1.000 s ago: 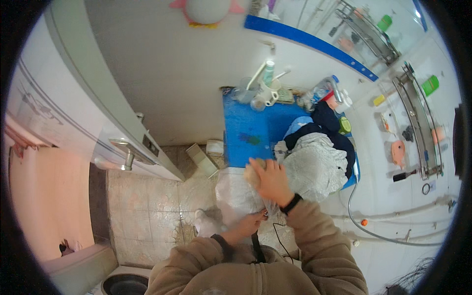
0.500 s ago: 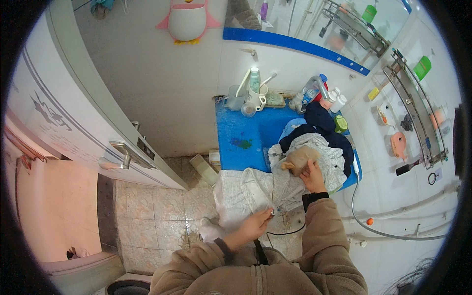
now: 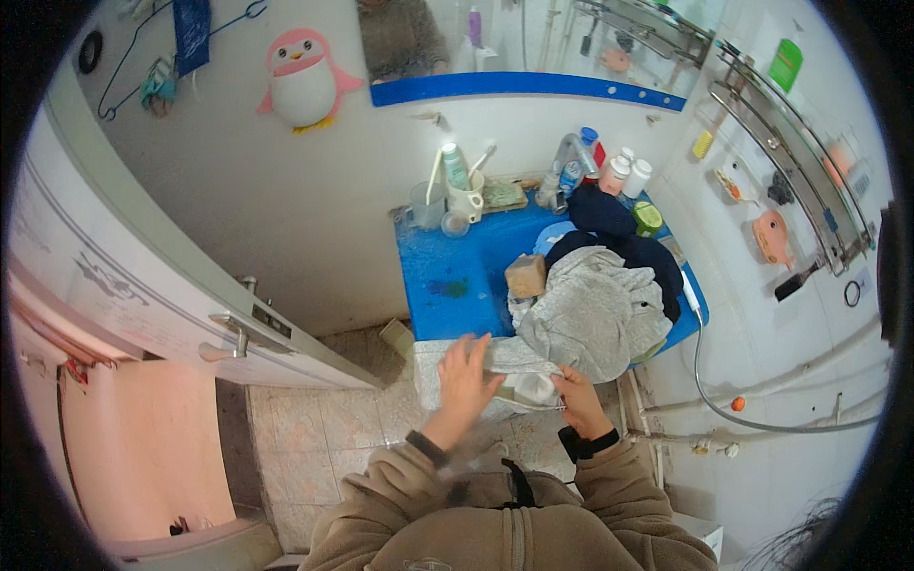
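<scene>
A light grey garment (image 3: pixel 598 309) lies heaped over the right part of the blue washstand (image 3: pixel 419 281), and its near end hangs over the front edge. On this end lies my left hand (image 3: pixel 464 385), fingers spread. My right hand (image 3: pixel 581 402) pinches the cloth a little further right, at the near edge. A tan block of soap (image 3: pixel 526 276) rests at the left side of the heap, apart from both hands. Dark navy cloth (image 3: pixel 605 211) is bunched behind and to the right of the garment.
Cups with toothbrushes and a green tube (image 3: pixel 456 168) stand at the back left, near a soap dish (image 3: pixel 505 197). A faucet (image 3: pixel 574 157), bottles (image 3: pixel 636 179) and a green jar (image 3: pixel 647 219) line the back right. A shower hose (image 3: pixel 709 381) curves along the right wall. The door (image 3: pixel 181 276) stands left.
My right hand has let go of the soap and moved down to the garment's near edge. My left hand has moved up and spread its fingers on the cloth. The view has shifted.
</scene>
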{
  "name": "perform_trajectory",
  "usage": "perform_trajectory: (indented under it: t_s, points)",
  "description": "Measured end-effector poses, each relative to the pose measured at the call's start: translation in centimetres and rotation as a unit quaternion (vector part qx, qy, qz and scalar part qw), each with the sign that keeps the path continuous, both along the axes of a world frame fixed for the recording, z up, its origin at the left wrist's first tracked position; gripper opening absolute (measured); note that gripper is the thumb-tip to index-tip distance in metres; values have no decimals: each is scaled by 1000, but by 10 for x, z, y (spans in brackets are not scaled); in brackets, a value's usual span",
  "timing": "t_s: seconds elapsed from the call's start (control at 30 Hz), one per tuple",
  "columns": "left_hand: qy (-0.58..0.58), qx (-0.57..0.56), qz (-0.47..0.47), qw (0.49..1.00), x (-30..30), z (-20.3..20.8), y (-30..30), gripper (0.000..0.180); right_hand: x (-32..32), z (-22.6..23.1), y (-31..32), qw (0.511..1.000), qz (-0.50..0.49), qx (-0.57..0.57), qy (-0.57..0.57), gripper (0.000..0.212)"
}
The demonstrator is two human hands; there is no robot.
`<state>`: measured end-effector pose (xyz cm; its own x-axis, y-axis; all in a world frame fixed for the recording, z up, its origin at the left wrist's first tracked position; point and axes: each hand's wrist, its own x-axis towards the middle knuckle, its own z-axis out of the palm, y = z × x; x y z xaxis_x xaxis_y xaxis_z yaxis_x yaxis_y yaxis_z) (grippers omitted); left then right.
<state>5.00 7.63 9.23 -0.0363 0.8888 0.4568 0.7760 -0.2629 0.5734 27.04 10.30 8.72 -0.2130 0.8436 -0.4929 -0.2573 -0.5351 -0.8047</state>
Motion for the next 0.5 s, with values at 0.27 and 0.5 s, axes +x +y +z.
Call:
perform_trajectory:
  t_s: [0.27, 0.5]
  points:
    - [-662, -403, -278, 567, -18, 42, 66, 25, -2, 82, -4, 994, -38, 14, 106, 36]
    - [-814, -305, -336, 363, -37, 98, 62, 45, 5, 75, -2, 976, 155, 150, 40, 32]
